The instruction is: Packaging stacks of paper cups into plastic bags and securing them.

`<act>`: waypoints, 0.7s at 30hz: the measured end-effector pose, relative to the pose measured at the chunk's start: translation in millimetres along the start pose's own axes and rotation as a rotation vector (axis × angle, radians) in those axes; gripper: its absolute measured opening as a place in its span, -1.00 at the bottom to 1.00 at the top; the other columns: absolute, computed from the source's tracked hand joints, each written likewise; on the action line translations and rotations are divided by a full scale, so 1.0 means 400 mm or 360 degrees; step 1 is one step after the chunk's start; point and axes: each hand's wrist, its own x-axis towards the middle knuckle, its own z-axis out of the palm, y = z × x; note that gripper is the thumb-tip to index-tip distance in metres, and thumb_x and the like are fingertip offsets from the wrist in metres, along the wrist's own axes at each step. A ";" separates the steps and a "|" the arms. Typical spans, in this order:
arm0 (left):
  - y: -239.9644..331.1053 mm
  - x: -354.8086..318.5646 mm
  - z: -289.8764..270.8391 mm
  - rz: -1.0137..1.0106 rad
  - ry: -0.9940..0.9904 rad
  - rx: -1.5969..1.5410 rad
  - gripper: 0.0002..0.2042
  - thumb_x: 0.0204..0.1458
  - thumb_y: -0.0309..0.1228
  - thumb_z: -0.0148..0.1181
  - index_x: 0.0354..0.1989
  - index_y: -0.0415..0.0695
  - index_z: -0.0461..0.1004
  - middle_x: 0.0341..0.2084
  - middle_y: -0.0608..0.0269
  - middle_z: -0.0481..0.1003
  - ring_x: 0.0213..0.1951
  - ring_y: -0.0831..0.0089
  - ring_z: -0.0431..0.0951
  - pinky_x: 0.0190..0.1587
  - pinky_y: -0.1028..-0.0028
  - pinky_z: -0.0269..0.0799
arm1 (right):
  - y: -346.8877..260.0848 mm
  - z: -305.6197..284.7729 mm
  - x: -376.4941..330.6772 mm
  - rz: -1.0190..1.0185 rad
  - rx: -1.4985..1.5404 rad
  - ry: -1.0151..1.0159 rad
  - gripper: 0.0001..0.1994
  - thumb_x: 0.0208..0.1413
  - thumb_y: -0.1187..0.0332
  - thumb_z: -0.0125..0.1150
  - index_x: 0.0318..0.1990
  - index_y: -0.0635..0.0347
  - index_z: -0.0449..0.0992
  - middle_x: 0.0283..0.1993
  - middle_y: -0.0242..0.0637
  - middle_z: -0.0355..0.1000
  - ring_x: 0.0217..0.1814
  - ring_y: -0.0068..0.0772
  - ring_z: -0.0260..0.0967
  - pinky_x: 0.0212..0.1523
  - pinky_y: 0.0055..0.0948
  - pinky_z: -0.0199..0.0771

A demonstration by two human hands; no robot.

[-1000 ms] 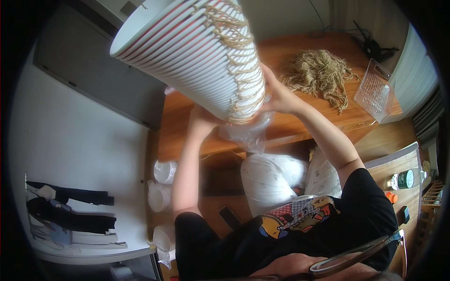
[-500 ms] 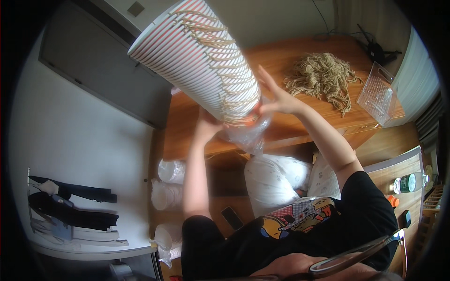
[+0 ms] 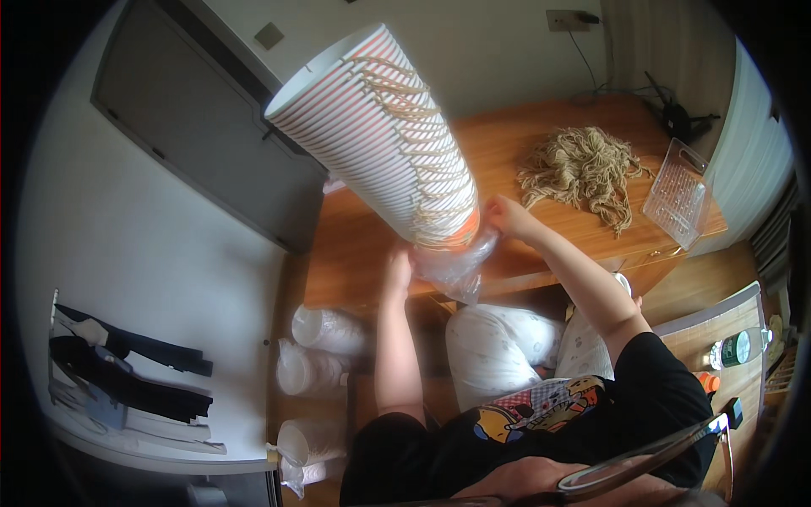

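Observation:
A tall stack of nested white paper cups (image 3: 372, 139) with orange-red bands rises tilted in front of me, rims toward the upper left. Tan cords (image 3: 418, 127) loop along its right side. Round its lower end gathers a clear plastic bag (image 3: 454, 275), crumpled and partly blurred. At the bag's right edge my right hand (image 3: 509, 218) is closed, pinching the film. My left hand (image 3: 400, 269) is at the bag's left edge, its fingers closed on the film and partly hidden.
On the wooden desk (image 3: 355, 245) lie a heap of tan cords (image 3: 583, 173) and a clear plastic tray (image 3: 678, 194). Bagged stacks of cups (image 3: 312, 367) stand on the floor at left. A bottle (image 3: 737, 349) is on the surface at right.
The cup stack has shifted down and right in view, along with the desk. My right hand's fingers, spread before, have closed on the bag's edge; my left hand has moved to the bag's left edge.

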 end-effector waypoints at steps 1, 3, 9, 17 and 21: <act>0.002 -0.004 0.009 0.0019 0.0040 -0.0033 -0.73 0.21 -0.15 -0.05 -0.40 -0.02 0.45 -0.62 0.58 0.24 -0.58 0.78 0.13 -0.59 0.70 -0.05 | -0.002 -0.006 0.005 -0.0113 -0.0002 0.0069 -0.84 0.11 0.39 0.09 -0.23 0.29 0.39 -0.46 -0.26 0.47 -0.54 -0.45 0.43 -0.58 -0.50 0.41; 0.014 -0.006 0.003 0.0127 0.0072 -0.0131 -0.77 0.20 -0.20 -0.05 -0.38 -0.02 0.45 -0.63 0.58 0.22 -0.58 0.79 0.13 -0.60 0.69 -0.04 | -0.030 -0.025 0.017 -0.0108 0.0076 0.0110 -0.87 0.12 0.40 0.08 -0.25 0.29 0.39 -0.49 -0.27 0.45 -0.54 -0.47 0.41 -0.58 -0.50 0.39; 0.113 -0.007 0.005 0.0411 0.0292 -0.0651 -0.82 0.18 -0.30 -0.08 -0.45 0.01 0.39 -0.63 0.59 0.17 -0.57 0.76 0.15 -0.55 0.65 0.05 | -0.206 -0.036 0.047 -0.0330 0.0204 0.0239 -0.82 0.16 0.35 0.10 -0.27 0.33 0.39 -0.51 -0.23 0.44 -0.53 -0.42 0.42 -0.50 -0.45 0.37; 0.263 0.036 0.033 0.0529 0.0220 -0.0588 -0.80 0.17 -0.33 -0.03 -0.52 0.00 0.33 -0.64 0.54 0.17 -0.55 0.68 0.15 -0.49 0.59 0.09 | -0.251 -0.071 0.141 -0.0460 -0.0275 0.0539 -0.75 0.16 0.33 0.07 -0.10 0.32 0.37 -0.25 0.01 0.50 -0.23 -0.12 0.50 -0.20 -0.30 0.46; 0.301 0.034 0.023 0.0631 0.0093 -0.0588 -0.78 0.16 -0.33 -0.01 -0.56 0.01 0.29 -0.64 0.55 0.15 -0.55 0.70 0.14 -0.49 0.59 0.07 | -0.323 -0.047 0.108 -0.0667 -0.0162 0.0557 -0.76 0.17 0.38 0.07 -0.08 0.31 0.31 -0.21 0.02 0.50 -0.15 -0.06 0.49 -0.12 -0.29 0.43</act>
